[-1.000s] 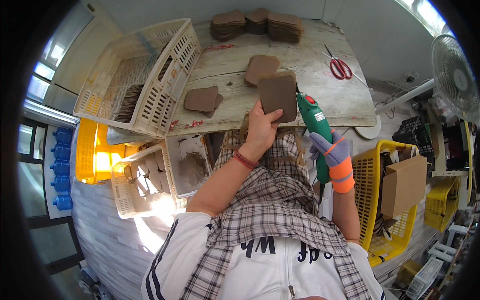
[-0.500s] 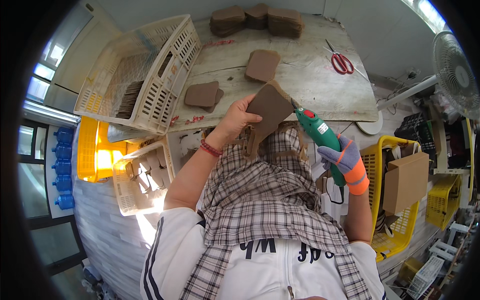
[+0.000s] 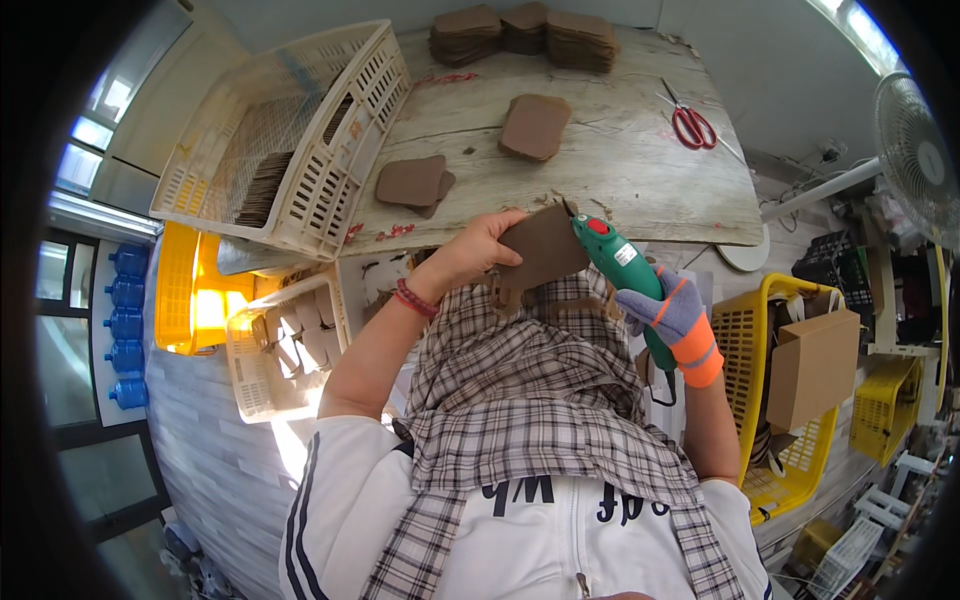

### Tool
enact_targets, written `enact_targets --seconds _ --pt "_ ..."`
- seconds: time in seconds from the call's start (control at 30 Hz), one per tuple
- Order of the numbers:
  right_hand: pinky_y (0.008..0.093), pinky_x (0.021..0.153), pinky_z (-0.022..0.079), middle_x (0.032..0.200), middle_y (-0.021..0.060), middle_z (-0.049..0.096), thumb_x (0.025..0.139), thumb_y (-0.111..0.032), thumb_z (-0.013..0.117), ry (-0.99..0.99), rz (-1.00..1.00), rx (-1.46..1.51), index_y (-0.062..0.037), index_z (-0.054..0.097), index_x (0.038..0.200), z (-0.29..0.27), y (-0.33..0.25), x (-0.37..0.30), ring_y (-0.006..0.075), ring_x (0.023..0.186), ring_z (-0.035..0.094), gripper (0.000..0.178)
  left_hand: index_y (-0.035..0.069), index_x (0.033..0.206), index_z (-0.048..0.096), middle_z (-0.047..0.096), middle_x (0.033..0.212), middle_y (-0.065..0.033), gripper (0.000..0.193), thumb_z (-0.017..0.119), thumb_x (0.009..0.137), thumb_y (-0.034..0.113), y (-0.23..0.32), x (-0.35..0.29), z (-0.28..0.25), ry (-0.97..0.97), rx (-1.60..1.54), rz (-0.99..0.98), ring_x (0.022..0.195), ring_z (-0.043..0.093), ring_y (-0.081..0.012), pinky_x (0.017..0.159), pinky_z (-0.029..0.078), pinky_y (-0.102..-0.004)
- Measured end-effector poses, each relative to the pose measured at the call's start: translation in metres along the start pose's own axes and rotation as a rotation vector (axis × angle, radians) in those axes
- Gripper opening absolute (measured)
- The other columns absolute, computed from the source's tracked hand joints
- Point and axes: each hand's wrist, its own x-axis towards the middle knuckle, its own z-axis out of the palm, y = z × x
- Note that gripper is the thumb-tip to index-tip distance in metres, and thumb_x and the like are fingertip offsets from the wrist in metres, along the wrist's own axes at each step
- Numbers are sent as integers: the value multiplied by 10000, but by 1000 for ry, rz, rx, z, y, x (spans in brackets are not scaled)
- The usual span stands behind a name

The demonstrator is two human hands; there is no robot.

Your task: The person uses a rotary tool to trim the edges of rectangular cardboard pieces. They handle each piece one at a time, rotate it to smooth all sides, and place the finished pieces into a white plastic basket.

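Note:
My bare left hand [image 3: 470,250] pinches the left edge of a flat brown piece [image 3: 545,250] between thumb and fingers, above my lap at the table's front edge. My right hand [image 3: 675,318], in a grey and orange glove, is wrapped round green electric scissors [image 3: 622,262] with a red button. The dark tip of the scissors meets the piece's far right edge. Brown offcut strips [image 3: 508,292] lie on my plaid apron [image 3: 520,350] below. On the table [image 3: 620,190] sit a small stack of brown pieces [image 3: 535,127] and a few overlapping pieces [image 3: 410,182].
Red-handled scissors [image 3: 692,127] lie at the table's right. Stacks of brown pieces [image 3: 580,42] line the back. A white crate [image 3: 330,170] stands at left; a lower cream crate [image 3: 250,385] holds pieces. A yellow basket [image 3: 738,340] with a cardboard box [image 3: 815,365] stands right, a fan [image 3: 912,150] beyond.
The brown piece has turned in my left hand, and its top corner now sits lower. The electric scissors have shifted slightly left and toward me, following its edge. A trailing strip has moved.

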Motion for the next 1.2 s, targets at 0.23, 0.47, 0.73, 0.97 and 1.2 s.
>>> enact_targets --seconds 0.23,0.47,0.73,0.97,1.2 --pt "212 462 456 683 33 612 750 -198 769 -57 38 26 21 585 1009 -1 -3 0 75 517 551 385 18 1028 564 619 976 -14 323 617 732 -99 12 -8 -16 229 151 158 877 578 -75 777 475 -221" --pt "208 496 458 711 23 614 749 -204 773 -98 51 -18 16 590 1016 -2 7 1 71 556 560 392 25 935 605 639 861 -17 223 697 741 -34 2 -4 -28 335 -136 218 751 603 -94 685 509 -241" --pt "185 536 455 757 24 625 741 -210 785 -113 58 -49 27 588 1038 1 6 -1 55 626 577 428 20 961 607 634 874 -21 242 670 737 -46 11 -7 -25 268 23 176 787 596 -87 722 490 -231" --pt "188 502 442 693 18 616 742 -232 784 -105 5 -86 21 600 1012 9 15 3 47 578 566 413 49 1156 528 609 893 -4 478 646 709 -73 16 -6 -7 166 194 176 811 582 -78 734 471 -214" --pt "199 481 427 661 10 603 749 -256 779 -121 -64 -96 4 604 1005 15 14 11 48 540 540 405 97 1380 363 586 874 -19 776 637 684 -109 27 -10 3 27 267 115 812 569 -77 743 457 -200"
